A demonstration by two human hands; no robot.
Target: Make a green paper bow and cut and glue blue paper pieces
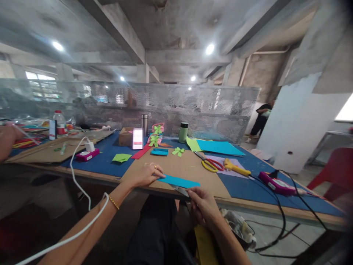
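Note:
A blue paper strip lies along the front edge of the brown cardboard sheet. My left hand, with a ring and a beaded bracelet, has its bent fingers on the strip's left end, holding it down. Just below the strip, my right hand pinches a flat silver metal blade that points left; its exact kind is hard to tell. Farther back on the cardboard are a green paper bow and folded blue paper pieces.
Scissors and a yellow glue gun lie to the right, near blue sheets. A lit phone leans on a box. A green bottle stands behind. A white cable crosses my left arm. Another person's hand shows far left.

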